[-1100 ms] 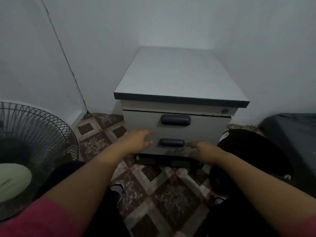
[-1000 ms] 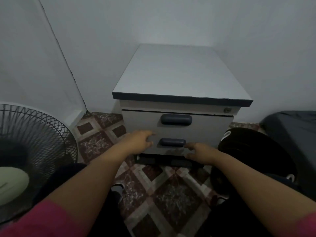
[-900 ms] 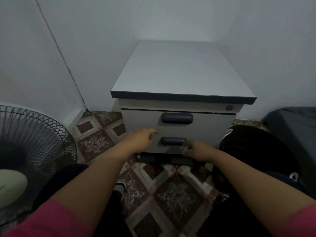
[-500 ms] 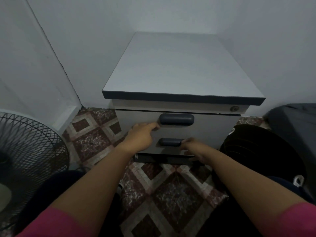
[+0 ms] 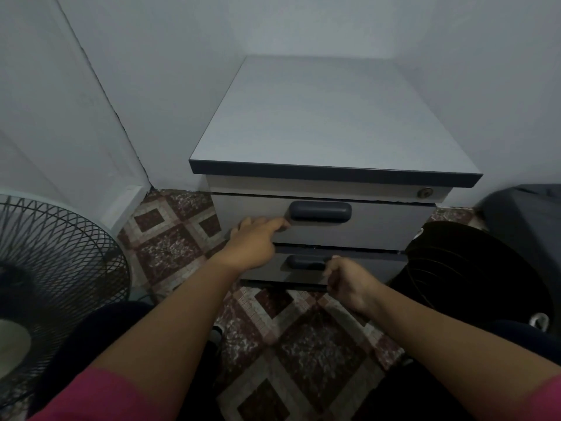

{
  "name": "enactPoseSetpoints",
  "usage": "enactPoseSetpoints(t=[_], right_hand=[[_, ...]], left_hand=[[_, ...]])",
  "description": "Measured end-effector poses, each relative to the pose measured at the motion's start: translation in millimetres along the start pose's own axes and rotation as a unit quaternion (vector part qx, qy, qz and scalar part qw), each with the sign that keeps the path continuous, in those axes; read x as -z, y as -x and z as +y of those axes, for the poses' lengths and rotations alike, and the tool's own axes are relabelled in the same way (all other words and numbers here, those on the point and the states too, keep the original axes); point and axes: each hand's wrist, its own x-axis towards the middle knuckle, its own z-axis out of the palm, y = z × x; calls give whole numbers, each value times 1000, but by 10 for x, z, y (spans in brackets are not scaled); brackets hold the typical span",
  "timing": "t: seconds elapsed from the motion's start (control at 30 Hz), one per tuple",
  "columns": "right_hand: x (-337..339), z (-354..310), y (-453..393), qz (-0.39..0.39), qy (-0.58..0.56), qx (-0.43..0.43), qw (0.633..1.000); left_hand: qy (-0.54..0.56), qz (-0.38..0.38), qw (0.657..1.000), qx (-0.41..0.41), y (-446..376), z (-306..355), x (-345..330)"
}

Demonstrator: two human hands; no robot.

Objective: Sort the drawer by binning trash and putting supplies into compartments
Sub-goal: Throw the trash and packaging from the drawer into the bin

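Head view: left hand (image 5: 254, 242), fingers extended, now risen to upper drawer handle (image 5: 320, 210); right hand (image 5: 349, 280) curled at lower handle (image 5: 305, 262), grip unclear. Drawers shut; sorting not begun.

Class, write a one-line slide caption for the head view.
Left hand reaches the upper drawer handle; right hand at the lower handle.

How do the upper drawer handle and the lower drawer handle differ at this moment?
The upper drawer handle shows whole; the lower drawer handle is partly covered at its right end by the right hand. The left hand points straight fingers at the upper handle's left end, while the right hand's fingers curl at the lower one. The upper looks larger in this view. Both are dark blue, rounded bars on grey drawer fronts.
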Motion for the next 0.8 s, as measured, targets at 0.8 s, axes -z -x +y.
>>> enactPoseSetpoints(t=[0.8], right_hand=[[800,-33,197,63,719,205,662]], left_hand=[[67,-144,987,28,394,-118,-122]])
